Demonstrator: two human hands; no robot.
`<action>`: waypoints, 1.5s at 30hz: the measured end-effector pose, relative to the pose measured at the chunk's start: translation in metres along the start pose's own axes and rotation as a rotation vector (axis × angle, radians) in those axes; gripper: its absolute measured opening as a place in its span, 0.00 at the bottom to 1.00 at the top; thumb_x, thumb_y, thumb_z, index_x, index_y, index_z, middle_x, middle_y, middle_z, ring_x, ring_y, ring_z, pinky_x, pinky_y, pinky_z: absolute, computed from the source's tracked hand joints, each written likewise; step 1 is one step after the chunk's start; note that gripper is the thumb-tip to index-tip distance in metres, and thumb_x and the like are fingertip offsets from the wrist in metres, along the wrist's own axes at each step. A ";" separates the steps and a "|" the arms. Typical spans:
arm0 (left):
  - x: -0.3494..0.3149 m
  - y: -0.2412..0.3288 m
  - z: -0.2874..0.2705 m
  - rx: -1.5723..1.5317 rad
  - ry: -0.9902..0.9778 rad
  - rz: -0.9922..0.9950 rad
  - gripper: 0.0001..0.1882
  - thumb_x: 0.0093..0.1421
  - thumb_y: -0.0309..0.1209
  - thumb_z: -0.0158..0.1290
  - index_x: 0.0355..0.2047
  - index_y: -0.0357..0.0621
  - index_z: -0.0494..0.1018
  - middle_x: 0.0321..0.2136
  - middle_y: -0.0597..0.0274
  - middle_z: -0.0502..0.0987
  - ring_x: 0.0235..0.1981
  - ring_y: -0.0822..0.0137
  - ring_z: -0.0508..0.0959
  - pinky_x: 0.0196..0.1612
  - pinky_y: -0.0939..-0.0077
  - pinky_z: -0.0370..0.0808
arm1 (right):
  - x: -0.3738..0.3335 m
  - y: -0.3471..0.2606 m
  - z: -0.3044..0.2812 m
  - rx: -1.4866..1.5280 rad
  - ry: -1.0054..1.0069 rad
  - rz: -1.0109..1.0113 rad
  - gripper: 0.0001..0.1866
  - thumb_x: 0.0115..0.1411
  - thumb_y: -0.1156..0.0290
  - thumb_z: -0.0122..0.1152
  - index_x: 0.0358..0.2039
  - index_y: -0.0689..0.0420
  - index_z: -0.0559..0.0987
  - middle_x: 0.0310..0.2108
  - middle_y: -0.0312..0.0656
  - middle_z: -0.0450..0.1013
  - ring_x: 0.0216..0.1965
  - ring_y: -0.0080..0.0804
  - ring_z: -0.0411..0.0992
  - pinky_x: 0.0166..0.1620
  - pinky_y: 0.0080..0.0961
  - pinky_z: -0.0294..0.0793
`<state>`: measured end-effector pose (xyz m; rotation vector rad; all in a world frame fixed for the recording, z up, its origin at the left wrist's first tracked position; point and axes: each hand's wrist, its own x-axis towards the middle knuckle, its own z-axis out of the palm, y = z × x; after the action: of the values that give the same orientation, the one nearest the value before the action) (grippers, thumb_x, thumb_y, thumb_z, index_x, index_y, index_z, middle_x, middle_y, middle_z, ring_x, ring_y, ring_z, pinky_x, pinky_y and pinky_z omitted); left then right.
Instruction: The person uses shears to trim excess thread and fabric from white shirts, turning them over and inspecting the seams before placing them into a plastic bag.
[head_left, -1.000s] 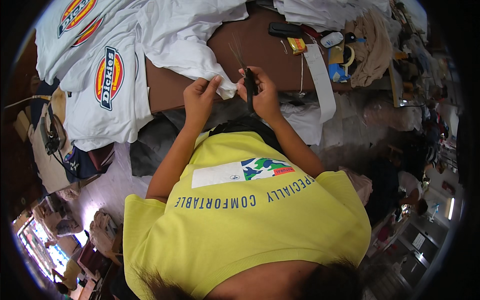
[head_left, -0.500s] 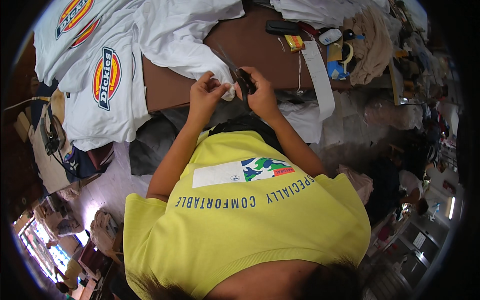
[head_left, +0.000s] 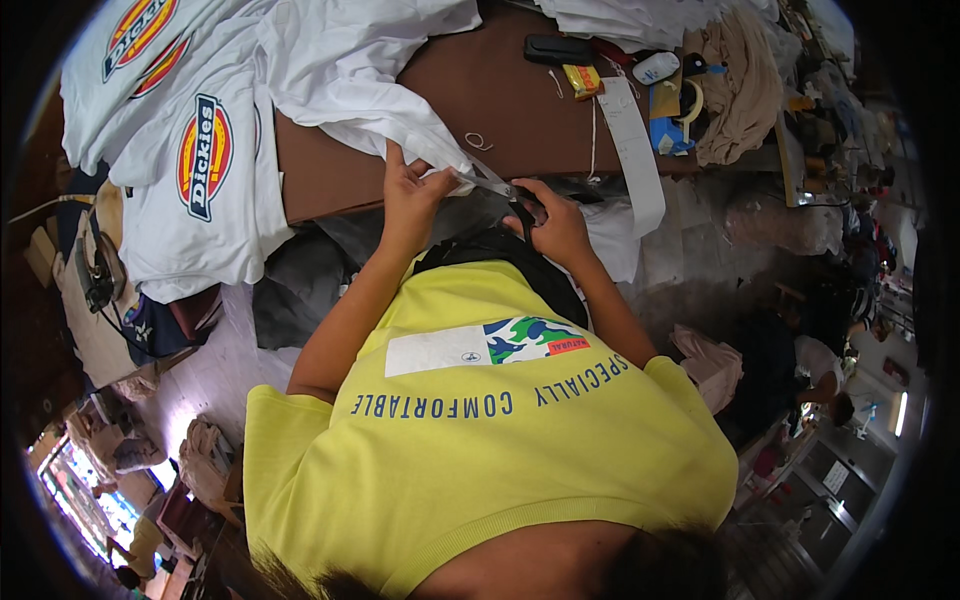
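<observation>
My left hand (head_left: 410,200) pinches the edge of a white garment (head_left: 375,110) at the table's near side. Black-handled scissors (head_left: 525,215) are in my right hand (head_left: 560,232), fingers wrapped round the handles. Their blades point left and lie against the pinched cloth edge, close to my left fingertips. The garment stretches from there back to the far left of the brown table (head_left: 520,95). A white T-shirt (head_left: 240,180) with a red, yellow and black printed emblem lies left of it.
A thin loop of thread (head_left: 478,141) lies beyond the scissors. Toward the right are a black case (head_left: 557,49), a yellow packet (head_left: 583,80), a long white paper strip (head_left: 632,160), a tape roll (head_left: 691,102) and beige cloth (head_left: 740,85).
The scissors have swung from pointing up and away to pointing left at the cloth edge. My right hand has moved right and nearer; a loop of thread now shows on the table.
</observation>
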<state>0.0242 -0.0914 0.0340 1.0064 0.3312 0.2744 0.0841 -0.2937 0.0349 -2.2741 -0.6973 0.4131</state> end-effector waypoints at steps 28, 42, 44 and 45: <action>0.009 -0.003 -0.003 0.003 -0.035 0.034 0.48 0.51 0.14 0.50 0.62 0.46 0.29 0.37 0.46 0.71 0.34 0.68 0.77 0.39 0.77 0.74 | 0.019 0.005 0.011 -0.013 0.085 -0.121 0.30 0.37 0.58 0.72 0.41 0.52 0.72 0.19 0.41 0.71 0.21 0.38 0.73 0.24 0.28 0.69; 0.013 -0.001 -0.015 0.028 0.033 0.110 0.49 0.50 0.13 0.48 0.61 0.42 0.25 0.40 0.44 0.70 0.31 0.69 0.77 0.38 0.80 0.74 | 0.035 -0.023 0.005 -0.136 0.054 -0.126 0.34 0.34 0.53 0.72 0.43 0.51 0.71 0.19 0.38 0.65 0.21 0.37 0.68 0.25 0.32 0.67; 0.012 0.001 -0.013 0.036 0.041 0.107 0.50 0.51 0.13 0.49 0.61 0.42 0.24 0.40 0.44 0.70 0.31 0.70 0.77 0.37 0.80 0.73 | 0.037 -0.022 0.005 -0.144 0.049 -0.130 0.34 0.34 0.54 0.72 0.42 0.52 0.71 0.19 0.39 0.67 0.21 0.38 0.69 0.25 0.31 0.68; 0.012 0.001 -0.012 0.025 0.031 0.115 0.50 0.51 0.13 0.49 0.61 0.42 0.24 0.40 0.44 0.70 0.31 0.70 0.77 0.38 0.80 0.73 | 0.038 -0.021 0.006 -0.147 0.045 -0.134 0.33 0.34 0.54 0.72 0.42 0.52 0.71 0.19 0.40 0.68 0.22 0.38 0.70 0.25 0.31 0.68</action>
<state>0.0303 -0.0766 0.0274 1.0484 0.3065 0.3907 0.1039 -0.2558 0.0424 -2.3487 -0.8761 0.2533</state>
